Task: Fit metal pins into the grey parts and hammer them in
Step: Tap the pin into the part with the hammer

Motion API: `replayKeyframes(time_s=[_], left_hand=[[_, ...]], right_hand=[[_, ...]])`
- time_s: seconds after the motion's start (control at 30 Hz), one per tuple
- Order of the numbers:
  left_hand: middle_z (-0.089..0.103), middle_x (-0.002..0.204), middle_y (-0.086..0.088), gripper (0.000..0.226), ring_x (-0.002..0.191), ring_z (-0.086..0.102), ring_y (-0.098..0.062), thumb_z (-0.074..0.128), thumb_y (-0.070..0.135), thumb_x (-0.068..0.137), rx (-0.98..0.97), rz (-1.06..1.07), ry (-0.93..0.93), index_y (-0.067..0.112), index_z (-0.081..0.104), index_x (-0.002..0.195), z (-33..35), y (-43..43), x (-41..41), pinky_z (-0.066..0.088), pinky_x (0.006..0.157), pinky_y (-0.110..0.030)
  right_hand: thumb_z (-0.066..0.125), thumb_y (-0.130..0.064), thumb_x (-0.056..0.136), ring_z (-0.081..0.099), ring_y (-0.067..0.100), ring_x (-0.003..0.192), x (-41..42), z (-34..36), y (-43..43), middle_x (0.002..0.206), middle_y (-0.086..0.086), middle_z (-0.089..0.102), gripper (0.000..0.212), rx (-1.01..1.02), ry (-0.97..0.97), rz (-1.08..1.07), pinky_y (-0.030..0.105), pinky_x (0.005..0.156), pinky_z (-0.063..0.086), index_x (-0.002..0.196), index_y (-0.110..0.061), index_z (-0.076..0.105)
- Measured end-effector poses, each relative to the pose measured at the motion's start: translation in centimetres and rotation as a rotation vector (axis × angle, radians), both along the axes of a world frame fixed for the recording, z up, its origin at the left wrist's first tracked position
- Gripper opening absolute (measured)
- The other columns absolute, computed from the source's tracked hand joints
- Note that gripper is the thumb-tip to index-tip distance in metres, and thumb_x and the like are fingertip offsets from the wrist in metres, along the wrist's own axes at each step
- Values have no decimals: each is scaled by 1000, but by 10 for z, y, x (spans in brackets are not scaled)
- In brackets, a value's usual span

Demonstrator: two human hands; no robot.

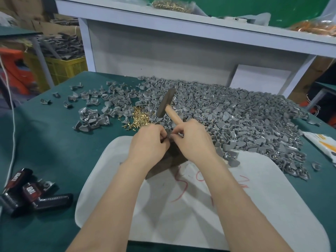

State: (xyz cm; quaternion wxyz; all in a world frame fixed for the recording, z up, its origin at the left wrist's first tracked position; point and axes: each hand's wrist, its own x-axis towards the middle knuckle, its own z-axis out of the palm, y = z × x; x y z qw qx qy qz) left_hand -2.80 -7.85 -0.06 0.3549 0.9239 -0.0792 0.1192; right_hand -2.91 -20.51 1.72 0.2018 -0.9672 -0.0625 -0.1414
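While a yellow crate holds parts, left hand pinches grey part, right hand grips hammer.

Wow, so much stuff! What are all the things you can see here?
table: one, green.
grey parts: countless, grey, heaped far right on table, some scattered left.
hammer: one, dark head, wooden handle, raised mid-table.
pins: many, gold, little pile left of hammer.
mat: one, white with red scribbles, table's near edge.
block: one, dark, on mat's far edge.
gadgets: a few, black and red, near left.
crate: one, yellow, beyond table's left.
left hand: pinches a grey part.
right hand: grips hammer.
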Motion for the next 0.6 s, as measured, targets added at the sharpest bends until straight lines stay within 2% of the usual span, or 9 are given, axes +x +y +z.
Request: replayKeyframes(time_s=[0.13, 0.23, 0.33, 0.47, 0.6], left_hand=[[65, 85, -5, 8, 85, 60, -27, 65, 20, 83, 9, 6, 3, 14, 68, 88, 0, 0, 0, 52, 76, -40], [64, 84, -4, 8, 84, 59, -27, 65, 20, 83, 12, 6, 5, 14, 67, 87, 1, 0, -1, 52, 76, -40], [63, 83, -4, 7, 82, 59, -26, 64, 21, 84, 14, 5, 5, 15, 67, 86, 1, 0, -1, 52, 75, -40], [63, 85, -4, 7, 83, 59, -26, 64, 22, 85, 29, 3, 5, 15, 66, 85, 1, 0, 0, 52, 75, -40], [64, 86, -3, 6, 85, 59, -25, 64, 21, 84, 24, 11, 8, 16, 67, 86, 2, -1, -1, 52, 76, -40]], right_hand=[[61, -29, 89, 47, 22, 73, 2, 0, 2, 87, 1, 41, 30, -11, 6, -9, 30, 67, 37, 118, -32, 62], [60, -28, 89, 54, 26, 79, 2, 1, 3, 92, 3, 47, 21, -3, 38, -22, 31, 69, 41, 108, -29, 67], [60, -28, 89, 54, 25, 79, 3, 4, 4, 100, 6, 56, 12, -5, 76, -29, 32, 72, 45, 94, -25, 70], [59, -27, 89, 60, 28, 89, 4, 6, 4, 105, 7, 61, 14, 9, 112, -40, 35, 78, 51, 95, -23, 71], [60, -28, 89, 60, 27, 90, 3, 4, 5, 104, 7, 60, 12, 38, 108, -50, 34, 78, 50, 93, -23, 71]])
